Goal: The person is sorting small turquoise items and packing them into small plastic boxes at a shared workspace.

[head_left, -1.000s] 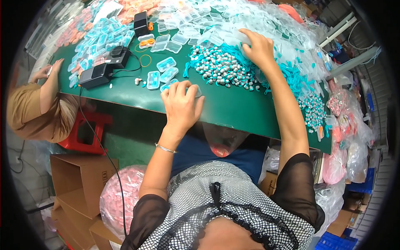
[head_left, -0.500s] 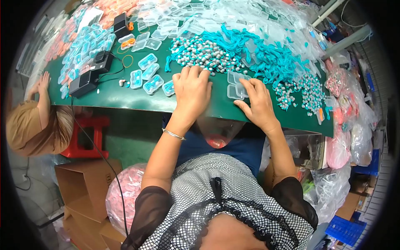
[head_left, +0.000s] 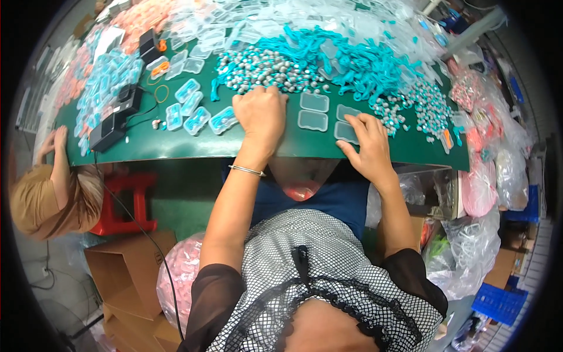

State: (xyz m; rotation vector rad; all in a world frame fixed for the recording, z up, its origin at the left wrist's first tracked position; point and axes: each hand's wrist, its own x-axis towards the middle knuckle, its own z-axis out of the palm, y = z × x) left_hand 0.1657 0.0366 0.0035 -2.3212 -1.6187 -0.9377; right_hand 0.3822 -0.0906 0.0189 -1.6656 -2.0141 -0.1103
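Two clear plastic cases lie unfolded on the green table in front of me: a left case (head_left: 313, 121) and a right case (head_left: 346, 132). My right hand (head_left: 370, 146) spans the right case, fingers at its far part and thumb by its near edge. At the near side of a pile of grey-and-teal earplugs (head_left: 264, 67), my left hand (head_left: 259, 117) is curled knuckles up. Its fingertips are hidden, so whatever they hold cannot be seen. Filled cases (head_left: 197, 120) with teal contents sit just left of that hand.
Teal cords (head_left: 363, 70) heap up behind the earplugs, with many clear cases (head_left: 234, 23) beyond. Black boxes (head_left: 107, 132) with a cable stand on the left. A co-worker's hands (head_left: 56, 141) rest at the table's left end. More earplugs (head_left: 431, 108) lie on the right.
The clear cases, stacked together under my right hand before, now lie as two side by side, and that hand has shifted to the right one. My left hand's fingers are more curled.
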